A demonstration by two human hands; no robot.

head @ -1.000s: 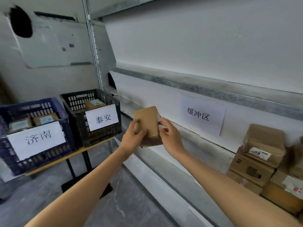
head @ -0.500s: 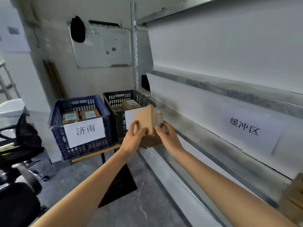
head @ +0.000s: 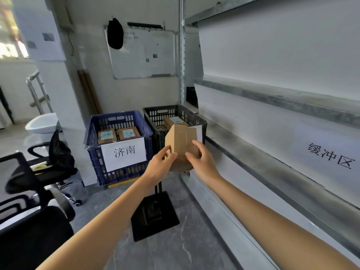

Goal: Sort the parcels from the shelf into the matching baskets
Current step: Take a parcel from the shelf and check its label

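A small brown cardboard parcel (head: 180, 142) is held up in front of me, tilted, with plain sides toward the camera. My left hand (head: 159, 166) grips its left side and my right hand (head: 201, 162) grips its right side. Behind it stands a black basket (head: 155, 115) with a parcel inside; its paper label is mostly hidden by the held parcel. To the left stands a blue basket (head: 93, 149) labelled 济南, holding two labelled parcels (head: 116, 134).
Metal shelving (head: 272, 172) runs along the right, with a paper sign 缓冲区 (head: 329, 155). The baskets stand on a small table with a black base (head: 153, 213). Black office chairs (head: 35, 191) fill the lower left. A whiteboard (head: 144, 53) hangs on the back wall.
My view has swung left and drawn nearer the baskets. The stacked parcels on the shelf have left the frame. Both hands kept hold of the parcel, now in front of the black basket.
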